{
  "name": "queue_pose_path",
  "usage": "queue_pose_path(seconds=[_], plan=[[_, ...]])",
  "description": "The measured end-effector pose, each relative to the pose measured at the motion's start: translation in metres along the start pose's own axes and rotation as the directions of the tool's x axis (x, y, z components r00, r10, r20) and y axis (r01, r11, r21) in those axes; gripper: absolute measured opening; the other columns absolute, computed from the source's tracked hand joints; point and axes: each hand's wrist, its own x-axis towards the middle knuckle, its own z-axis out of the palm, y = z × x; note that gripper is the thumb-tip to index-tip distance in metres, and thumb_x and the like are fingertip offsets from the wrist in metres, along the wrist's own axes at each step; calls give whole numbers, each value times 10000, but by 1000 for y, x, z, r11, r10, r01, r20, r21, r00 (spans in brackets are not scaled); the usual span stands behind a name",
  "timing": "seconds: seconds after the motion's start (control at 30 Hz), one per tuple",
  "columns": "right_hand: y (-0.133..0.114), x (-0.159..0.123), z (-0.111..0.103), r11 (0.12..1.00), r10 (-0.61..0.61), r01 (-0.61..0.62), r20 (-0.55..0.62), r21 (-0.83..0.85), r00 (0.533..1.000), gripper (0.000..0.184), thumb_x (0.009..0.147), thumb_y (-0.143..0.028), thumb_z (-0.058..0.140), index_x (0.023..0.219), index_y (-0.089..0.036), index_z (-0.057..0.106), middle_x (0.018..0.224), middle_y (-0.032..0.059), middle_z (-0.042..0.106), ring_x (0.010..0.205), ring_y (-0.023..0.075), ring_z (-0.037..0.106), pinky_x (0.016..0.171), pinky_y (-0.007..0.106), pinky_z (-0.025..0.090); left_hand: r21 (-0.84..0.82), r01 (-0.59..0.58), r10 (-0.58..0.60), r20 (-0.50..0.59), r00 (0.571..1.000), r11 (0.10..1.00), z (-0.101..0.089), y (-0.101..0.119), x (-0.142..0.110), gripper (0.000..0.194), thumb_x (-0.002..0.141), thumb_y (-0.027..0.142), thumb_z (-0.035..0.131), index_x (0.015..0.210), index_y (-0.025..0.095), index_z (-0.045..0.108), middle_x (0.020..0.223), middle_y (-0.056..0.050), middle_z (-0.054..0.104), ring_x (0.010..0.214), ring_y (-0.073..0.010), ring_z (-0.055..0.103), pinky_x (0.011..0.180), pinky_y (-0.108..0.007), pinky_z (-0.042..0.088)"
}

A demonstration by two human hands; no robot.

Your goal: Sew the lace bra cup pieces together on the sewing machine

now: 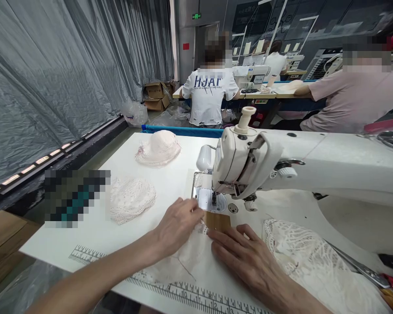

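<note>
My left hand [179, 222] is closed in a pinch on the edge of a piece of sheer pale fabric [183, 266], just in front of the sewing machine [235, 163]. My right hand [238, 253] lies flat with fingers stretched out, its fingertips at the fabric's small lace edge. Between the hands and the needle area is a flat brown piece [217, 221] on the machine bed. The presser foot [214, 199] stands over the metal needle plate [203, 197]. A loose thread trails across the sheer fabric.
A pale moulded cup [160, 148] and a lace piece [132, 198] lie on the table's left. White lace fabric [310, 248] and scissors [363, 266] lie right of my right hand. A printed ruler [196, 294] runs along the front edge. Other people sit at machines beyond.
</note>
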Motion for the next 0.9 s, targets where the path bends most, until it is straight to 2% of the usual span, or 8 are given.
queue_pose_path(seconds=[0.07,0.13,0.23,0.37,0.5,0.6,0.77,0.9], plan=[[-1,-1,1,1000,1,-2,-12,-18,1000,259,904,-24,357,875,-153,579,1087,91,651,838,188,561,719,352,369,16,-11,10,54,998,1000,0,5,-2,185,884,40,436,816,134,580,832,-33,575,748,-141,527,673,-274,406],[-1,-3,2,999,11,-11,-5,-46,1000,253,899,-19,360,897,-149,578,1109,106,639,834,188,567,726,355,369,47,-7,3,79,997,999,-2,8,-1,131,881,100,487,785,134,570,843,-44,584,774,-162,537,688,-296,412],[0,-3,4,995,54,-52,18,-84,998,291,895,-10,335,967,-139,586,1161,123,611,856,197,573,733,363,371,58,-37,30,110,993,998,-3,4,10,52,855,183,559,824,142,567,902,-57,586,823,-183,543,738,-329,409],[3,2,6,981,154,-151,13,-124,988,298,921,-79,329,1067,-133,584,1186,142,600,974,233,566,753,371,377,62,-131,121,149,981,989,1,-13,34,90,805,116,559,888,152,559,968,-49,589,852,-177,554,790,-340,386],[7,6,7,962,234,-227,24,-150,972,283,944,-219,380,1139,-132,565,1223,143,584,950,247,583,775,396,382,18,-217,212,150,966,976,5,-29,56,116,784,98,546,886,154,552,1019,-48,596,898,-173,570,929,-369,329],[9,6,8,954,260,-249,48,-168,964,302,936,-265,418,1175,-139,554,1264,137,561,934,249,593,796,412,379,-17,-217,217,152,964,976,6,-35,63,84,765,111,560,819,170,536,920,-11,620,809,-154,574,998,-403,262],[12,4,8,952,266,-250,79,-175,961,362,954,-336,394,1217,-133,538,1296,138,540,946,245,594,822,413,379,-59,-221,227,130,965,973,10,-42,68,132,788,126,531,684,177,467,777,25,614,762,-146,559,984,-397,242],[13,4,8,956,258,-245,64,-164,964,390,974,-348,342,1212,-113,543,1291,139,545,943,242,594,813,408,383,-32,-260,261,73,963,965,12,-41,62,67,808,129,527,766,173,499,815,10,606,787,-141,555,969,-389,234]])
